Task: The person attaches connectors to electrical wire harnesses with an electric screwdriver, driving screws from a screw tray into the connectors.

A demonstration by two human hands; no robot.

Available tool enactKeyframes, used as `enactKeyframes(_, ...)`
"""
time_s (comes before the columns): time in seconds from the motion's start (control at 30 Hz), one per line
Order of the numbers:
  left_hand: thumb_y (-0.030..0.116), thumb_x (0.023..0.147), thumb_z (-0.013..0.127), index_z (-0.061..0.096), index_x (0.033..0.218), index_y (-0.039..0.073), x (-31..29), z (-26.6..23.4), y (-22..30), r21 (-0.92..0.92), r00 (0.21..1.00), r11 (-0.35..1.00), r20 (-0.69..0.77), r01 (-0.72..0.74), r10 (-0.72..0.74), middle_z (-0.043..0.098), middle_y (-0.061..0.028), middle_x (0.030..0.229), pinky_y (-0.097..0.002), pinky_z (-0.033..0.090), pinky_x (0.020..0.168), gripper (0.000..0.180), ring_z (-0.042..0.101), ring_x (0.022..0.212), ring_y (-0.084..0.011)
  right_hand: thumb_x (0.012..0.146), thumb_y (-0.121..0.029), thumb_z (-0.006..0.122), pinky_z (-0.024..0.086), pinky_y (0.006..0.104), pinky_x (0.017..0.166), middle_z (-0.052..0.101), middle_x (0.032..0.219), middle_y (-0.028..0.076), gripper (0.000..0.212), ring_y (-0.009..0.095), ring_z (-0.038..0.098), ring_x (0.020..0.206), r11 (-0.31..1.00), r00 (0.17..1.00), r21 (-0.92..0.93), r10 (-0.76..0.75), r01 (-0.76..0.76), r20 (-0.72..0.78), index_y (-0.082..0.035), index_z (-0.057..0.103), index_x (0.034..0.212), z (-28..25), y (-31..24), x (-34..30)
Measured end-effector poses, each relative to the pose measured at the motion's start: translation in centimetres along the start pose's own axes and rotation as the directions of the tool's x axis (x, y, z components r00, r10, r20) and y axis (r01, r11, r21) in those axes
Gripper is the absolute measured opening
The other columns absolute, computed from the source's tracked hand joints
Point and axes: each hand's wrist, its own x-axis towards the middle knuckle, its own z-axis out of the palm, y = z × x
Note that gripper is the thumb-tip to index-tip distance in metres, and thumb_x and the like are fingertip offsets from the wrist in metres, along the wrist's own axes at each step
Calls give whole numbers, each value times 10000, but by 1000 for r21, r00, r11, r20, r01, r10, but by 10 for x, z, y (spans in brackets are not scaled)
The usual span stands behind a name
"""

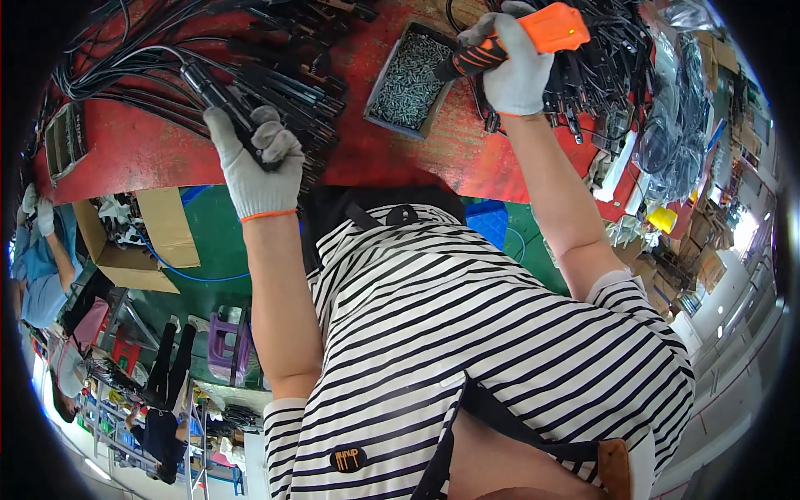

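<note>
My left hand point(265, 167), in a white knit glove with grey fingers, is closed around a black cylindrical part point(200, 82) with a cable at its far end. Beside that hand lie several similar black parts point(296, 96) with long cables. In my right hand point(518, 79), also gloved, is an orange and black cordless screwdriver point(557, 29). Its dark nose points left, at the right edge of an open box point(398, 127) filled with small silver screws point(408, 87). Whether the tip touches a screw cannot be made out.
A red worktable point(150, 142) carries black cables point(92, 75) at left and a pile of black parts point(596, 79) at right. Clear plastic bags point(667, 125) lie beyond that pile. Below stand a cardboard box point(167, 225) and a purple stool point(223, 346). Another person's gloved hands point(40, 212) show at far left.
</note>
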Motion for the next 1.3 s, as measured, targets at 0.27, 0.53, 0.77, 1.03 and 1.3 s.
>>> enactKeyframes(0.27, 425, 930, 788, 527, 1009, -1, 12, 2, -7, 125, 989, 987, -99, -100, 113, 527, -39, 818, -190, 382, 442, 506, 426, 509, -73, 915, -38, 538, 630, 489, 768, 671, 897, 167, 194, 289, 698, 763, 939, 992, -343, -43, -1, -120, 8, 541, 1104, 1, 20, -18)
enactKeyframes(0.53, 435, 949, 761, 628, 1055, 124, 20, 3, -8, 204, 985, 975, -130, -88, 116, 620, -44, 842, -202, 385, 457, 354, 487, 557, -91, 885, 18, 663, 573, 383, 684, 715, 928, 150, 270, 278, 719, 760, 982, 988, -175, 41, -68, -151, -39, 622, 1146, 2, 35, -16)
enactKeyframes(0.77, 509, 946, 739, 634, 1022, 105, 17, 11, -8, 247, 982, 969, -175, -28, 73, 602, -19, 744, -213, 343, 457, 424, 454, 503, -91, 906, -38, 553, 631, 473, 769, 677, 906, 164, 216, 278, 699, 773, 920, 996, -386, 32, -62, -81, 3, 549, 1119, -8, 40, -22)
enactKeyframes(1.03, 458, 950, 755, 629, 1011, 96, 23, -5, -1, 224, 992, 974, -109, -30, 56, 595, -25, 773, -207, 351, 457, 388, 455, 526, -88, 907, -37, 581, 632, 456, 759, 680, 923, 159, 218, 266, 699, 773, 934, 998, -356, 14, -37, -67, -10, 571, 1123, -18, 45, -19)
enactKeyframes(1.3, 422, 958, 757, 624, 1052, 129, 26, -8, 3, 215, 991, 976, -123, -24, 52, 609, -30, 823, -209, 354, 456, 335, 468, 555, -85, 915, -34, 585, 632, 451, 738, 689, 938, 160, 216, 273, 706, 775, 928, 991, -369, 11, -59, -131, -19, 565, 1130, -17, 49, -24)
